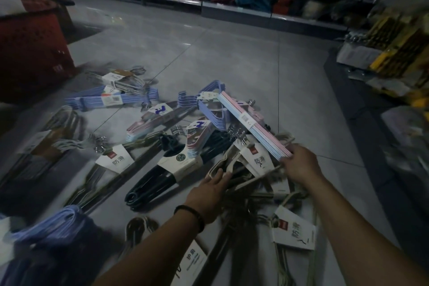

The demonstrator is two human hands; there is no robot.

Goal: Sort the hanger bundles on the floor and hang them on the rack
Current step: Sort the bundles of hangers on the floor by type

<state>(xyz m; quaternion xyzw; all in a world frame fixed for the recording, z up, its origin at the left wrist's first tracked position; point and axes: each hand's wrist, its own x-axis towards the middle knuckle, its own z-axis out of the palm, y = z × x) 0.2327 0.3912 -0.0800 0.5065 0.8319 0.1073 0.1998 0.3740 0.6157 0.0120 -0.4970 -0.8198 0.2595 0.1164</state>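
Roughly a dozen hanger bundles (160, 114) are seen scattered over the floor (232, 58) and none is yet hung, so the task is judged to be near its start: the sorting is barely begun and all the hanging is left. No rack can be made out in the view. The near end of a pastel pink-and-blue bundle (250, 123) is clasped by the curled fingers (286, 158) of the right hand (299, 165), and its length is slanted away up and to the left of them, over the heap. The fingers (221, 175) of the left hand (206, 195) are held straight and laid on a beige bundle (234, 165), which is spread between the two hands; nothing is gripped there. A black bundle (162, 176) is found just left of those fingers. The floor is pale grey tile, dimly lit. Stocked shop shelves (232, 4) are ranged far beyond the fingers, and a red basket (30, 49) is set far to their left.
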